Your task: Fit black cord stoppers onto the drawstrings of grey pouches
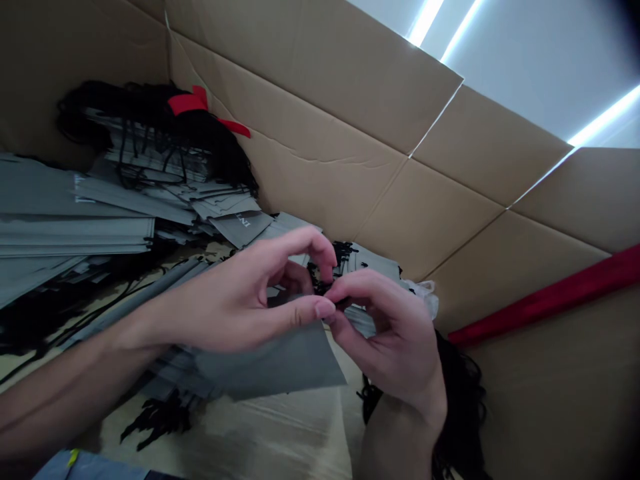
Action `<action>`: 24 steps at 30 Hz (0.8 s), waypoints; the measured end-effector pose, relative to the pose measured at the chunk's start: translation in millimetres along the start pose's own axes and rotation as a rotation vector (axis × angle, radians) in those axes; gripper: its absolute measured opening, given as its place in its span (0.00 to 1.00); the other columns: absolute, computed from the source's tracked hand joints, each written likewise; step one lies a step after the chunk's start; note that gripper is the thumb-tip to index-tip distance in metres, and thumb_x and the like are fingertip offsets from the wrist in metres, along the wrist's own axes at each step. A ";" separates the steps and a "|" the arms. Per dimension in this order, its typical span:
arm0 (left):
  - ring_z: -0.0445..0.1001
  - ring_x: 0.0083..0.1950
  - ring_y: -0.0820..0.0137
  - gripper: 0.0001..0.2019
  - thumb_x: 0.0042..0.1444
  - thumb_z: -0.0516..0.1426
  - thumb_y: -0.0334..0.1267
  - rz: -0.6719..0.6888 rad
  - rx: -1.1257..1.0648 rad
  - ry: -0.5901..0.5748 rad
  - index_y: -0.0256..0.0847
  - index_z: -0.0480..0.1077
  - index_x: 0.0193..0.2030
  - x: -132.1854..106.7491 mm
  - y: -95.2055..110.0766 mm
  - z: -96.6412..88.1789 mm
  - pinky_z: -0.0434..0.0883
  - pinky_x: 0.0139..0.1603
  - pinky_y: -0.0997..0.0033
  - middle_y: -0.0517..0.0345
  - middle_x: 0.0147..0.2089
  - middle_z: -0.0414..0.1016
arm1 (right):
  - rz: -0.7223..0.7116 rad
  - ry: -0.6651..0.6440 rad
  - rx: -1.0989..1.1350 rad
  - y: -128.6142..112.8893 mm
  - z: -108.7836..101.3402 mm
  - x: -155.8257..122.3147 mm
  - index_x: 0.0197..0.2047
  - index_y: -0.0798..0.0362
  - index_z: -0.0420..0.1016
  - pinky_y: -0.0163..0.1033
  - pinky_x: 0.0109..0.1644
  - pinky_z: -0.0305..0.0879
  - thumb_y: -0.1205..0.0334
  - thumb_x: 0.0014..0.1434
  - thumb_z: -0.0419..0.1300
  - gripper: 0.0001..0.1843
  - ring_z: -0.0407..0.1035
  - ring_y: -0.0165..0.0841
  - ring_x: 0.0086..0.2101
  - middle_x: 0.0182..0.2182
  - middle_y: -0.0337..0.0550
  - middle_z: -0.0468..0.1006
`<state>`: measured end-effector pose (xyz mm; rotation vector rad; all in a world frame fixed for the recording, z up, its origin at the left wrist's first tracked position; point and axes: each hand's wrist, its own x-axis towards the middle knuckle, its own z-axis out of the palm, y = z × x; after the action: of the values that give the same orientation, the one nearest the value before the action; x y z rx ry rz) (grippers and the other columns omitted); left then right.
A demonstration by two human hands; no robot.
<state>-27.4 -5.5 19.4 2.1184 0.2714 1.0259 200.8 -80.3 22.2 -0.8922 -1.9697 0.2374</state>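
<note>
Mostly, creased brown cardboard [320,87] fills the view, above stacks of flat grey sheets [75,233] and a matted heap of black cords [225,153]. One smooth, straight-edged grey sheet [295,367] shows just below both hands, its upper part hidden by the left hand [230,300], whose thumb and forefinger tips curve apart; whether they grip anything I cannot tell. The right hand [400,340] has fingers pinched on a small black piece [343,303], mostly covered.
</note>
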 end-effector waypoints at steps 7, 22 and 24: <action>0.79 0.38 0.70 0.05 0.68 0.59 0.36 -0.083 0.123 -0.099 0.41 0.77 0.41 2.9 -3.0 -0.8 0.73 0.35 0.74 0.60 0.38 0.82 | 0.089 0.137 0.000 0.0 2.9 -5.7 0.46 0.46 0.81 0.36 0.43 0.78 0.73 0.65 0.70 0.12 0.79 0.30 0.38 0.40 0.35 0.84; 0.81 0.34 0.72 0.05 0.66 0.60 0.32 0.176 0.325 0.167 0.40 0.79 0.43 0.4 -6.2 24.4 0.75 0.34 0.70 0.60 0.36 0.84 | 0.088 0.111 0.034 -5.4 7.0 -3.4 0.44 0.47 0.81 0.28 0.39 0.77 0.74 0.63 0.69 0.12 0.79 0.24 0.34 0.37 0.31 0.85; 0.81 0.33 0.73 0.05 0.64 0.60 0.30 0.219 0.322 0.182 0.40 0.79 0.42 -1.0 -6.2 26.1 0.75 0.33 0.71 0.59 0.37 0.85 | 0.093 0.093 0.052 -7.4 8.0 -3.4 0.42 0.48 0.80 0.28 0.37 0.76 0.74 0.61 0.69 0.11 0.77 0.24 0.32 0.34 0.31 0.83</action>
<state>-7.8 -15.7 4.1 2.3838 0.3161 1.3846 191.7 -86.4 19.2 -0.9454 -1.8311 0.2942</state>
